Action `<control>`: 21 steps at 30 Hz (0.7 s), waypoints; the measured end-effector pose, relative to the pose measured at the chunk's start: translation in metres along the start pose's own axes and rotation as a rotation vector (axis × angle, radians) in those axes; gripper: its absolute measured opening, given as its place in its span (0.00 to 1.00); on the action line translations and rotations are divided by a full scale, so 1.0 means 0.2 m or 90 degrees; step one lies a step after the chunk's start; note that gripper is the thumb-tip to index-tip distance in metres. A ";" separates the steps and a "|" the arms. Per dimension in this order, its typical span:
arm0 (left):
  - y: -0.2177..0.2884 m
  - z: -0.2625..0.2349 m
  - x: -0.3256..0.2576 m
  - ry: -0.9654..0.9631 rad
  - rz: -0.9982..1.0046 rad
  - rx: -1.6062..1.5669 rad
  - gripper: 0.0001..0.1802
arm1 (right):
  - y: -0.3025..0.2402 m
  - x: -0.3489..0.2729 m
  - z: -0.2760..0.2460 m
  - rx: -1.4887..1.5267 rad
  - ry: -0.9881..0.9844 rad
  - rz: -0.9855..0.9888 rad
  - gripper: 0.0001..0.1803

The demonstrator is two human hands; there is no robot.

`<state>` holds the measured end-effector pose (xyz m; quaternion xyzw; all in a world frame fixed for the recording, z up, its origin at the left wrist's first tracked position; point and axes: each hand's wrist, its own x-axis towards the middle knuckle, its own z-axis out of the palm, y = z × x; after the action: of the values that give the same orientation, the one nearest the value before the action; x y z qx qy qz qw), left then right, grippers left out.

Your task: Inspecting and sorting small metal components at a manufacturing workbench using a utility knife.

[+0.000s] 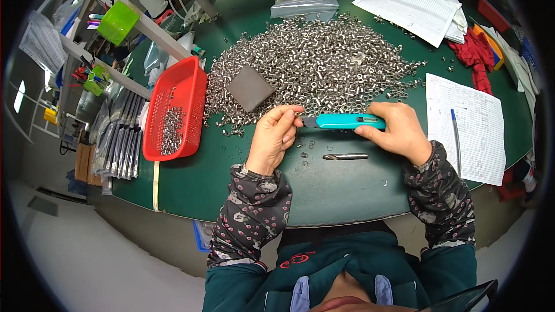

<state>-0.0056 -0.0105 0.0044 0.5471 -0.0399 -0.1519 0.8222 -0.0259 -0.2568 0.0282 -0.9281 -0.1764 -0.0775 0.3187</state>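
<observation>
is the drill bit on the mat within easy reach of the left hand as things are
Probably yes. The drill bit lies bare on the green mat just below the teal knife, with nothing between it and the left hand. But that hand's fingertips are pinched at the knife tip, so they are busy.

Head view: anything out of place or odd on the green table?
A few small metal parts lie strayed from the big pile, near a loose drill bit by the hands. A dark square plate sits tilted on the pile.
</observation>
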 end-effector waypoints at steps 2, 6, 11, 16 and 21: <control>0.00 0.00 0.00 0.003 -0.007 0.002 0.10 | 0.00 0.00 0.01 -0.006 -0.003 -0.001 0.19; 0.00 0.00 0.00 -0.004 -0.025 0.005 0.11 | 0.00 0.00 0.01 0.003 0.007 -0.009 0.19; -0.01 0.00 -0.01 -0.011 -0.029 0.033 0.10 | -0.01 0.00 0.01 -0.004 -0.021 0.026 0.19; -0.01 -0.01 -0.01 0.007 -0.036 -0.033 0.11 | 0.03 0.01 -0.01 0.138 0.054 0.063 0.19; 0.02 0.05 -0.01 -0.023 -0.050 -0.151 0.08 | 0.05 0.03 0.00 0.193 0.132 0.065 0.17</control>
<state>-0.0089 -0.0168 0.0112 0.4444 -0.0151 -0.1976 0.8736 -0.0171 -0.2634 0.0235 -0.8641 -0.1055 -0.1288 0.4749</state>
